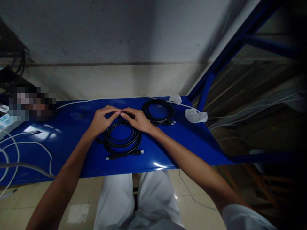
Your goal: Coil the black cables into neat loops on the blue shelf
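A coiled black cable (122,140) lies on the blue table (153,161) in front of me, its plugs at the near side. Over its far edge, my left hand (103,118) has thumb and fingertips brought together. My right hand (138,118) meets it there, its fingertips also pinched close to the thumb. Anything between the fingertips is too small to make out. Just right of my right hand is a second black cable coil (157,110), with its plugs pointing right.
Crumpled white plastic pieces (196,115) lie at the table's right end. A thin white cable (83,101) runs along the back edge. A white power strip (9,123) and loose cables are at the left. Blue frame bars (206,91) rise at the right.
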A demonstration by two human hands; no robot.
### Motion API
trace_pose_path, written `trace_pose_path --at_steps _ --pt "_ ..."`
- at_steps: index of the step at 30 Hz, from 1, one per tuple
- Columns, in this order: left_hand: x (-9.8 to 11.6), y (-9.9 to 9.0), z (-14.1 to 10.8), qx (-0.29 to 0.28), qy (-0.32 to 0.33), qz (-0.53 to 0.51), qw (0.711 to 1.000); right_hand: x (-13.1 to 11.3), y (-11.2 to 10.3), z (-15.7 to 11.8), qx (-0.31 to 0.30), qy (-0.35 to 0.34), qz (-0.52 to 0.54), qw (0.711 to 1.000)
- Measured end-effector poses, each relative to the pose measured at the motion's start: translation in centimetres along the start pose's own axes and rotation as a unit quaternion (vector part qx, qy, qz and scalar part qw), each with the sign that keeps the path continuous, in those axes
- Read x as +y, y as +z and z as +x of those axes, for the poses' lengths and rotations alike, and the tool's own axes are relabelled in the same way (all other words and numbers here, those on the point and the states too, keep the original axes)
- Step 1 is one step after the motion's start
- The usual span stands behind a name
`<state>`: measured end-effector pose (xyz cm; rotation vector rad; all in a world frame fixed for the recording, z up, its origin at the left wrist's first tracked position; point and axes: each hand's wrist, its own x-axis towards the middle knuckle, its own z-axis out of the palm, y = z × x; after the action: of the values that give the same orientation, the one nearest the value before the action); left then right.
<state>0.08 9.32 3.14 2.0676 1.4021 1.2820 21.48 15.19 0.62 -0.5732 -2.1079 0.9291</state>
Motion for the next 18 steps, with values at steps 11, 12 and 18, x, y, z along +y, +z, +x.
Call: trace_pose_path --at_steps 11,12,18 --pt "-0.3 0.6 1.9 -0.056 -0.002 -0.006 0.998 0.7 0.1 -0.2 0.012 0.071 0.05 0.996" --pt "-0.4 0.8 1.8 -0.044 -0.004 -0.011 0.999 0.6 0.1 -0.2 0.012 0.074 0.051 0.996" --pt "-0.5 1.1 0.7 -0.029 0.009 -0.005 1.0 0.5 0.1 -0.4 -0.001 0.066 0.047 0.997"
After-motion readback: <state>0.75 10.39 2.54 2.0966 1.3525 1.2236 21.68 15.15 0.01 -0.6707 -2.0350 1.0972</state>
